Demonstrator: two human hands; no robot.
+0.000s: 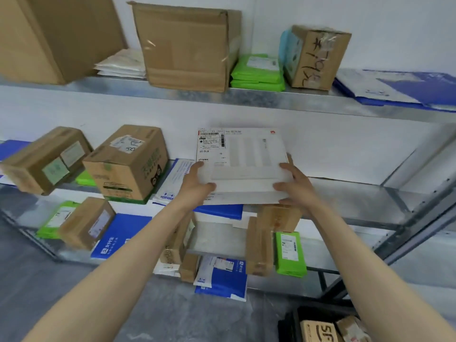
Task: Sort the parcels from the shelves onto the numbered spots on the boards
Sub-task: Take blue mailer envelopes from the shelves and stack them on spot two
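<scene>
Left hand (197,178) and right hand (294,183) grasp flat white labelled box (246,156) by its near corners, above middle shelf (345,193).

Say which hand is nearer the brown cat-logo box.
Left. The left hand grips the white box just right of the brown box; the right hand grips the opposite side.

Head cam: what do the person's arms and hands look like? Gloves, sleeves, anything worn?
Left hand and right hand are bare, with no gloves and no rings visible. Left arm and right arm are uncovered to the frame edge, with no sleeves, watch, bands or markings in view.
</scene>
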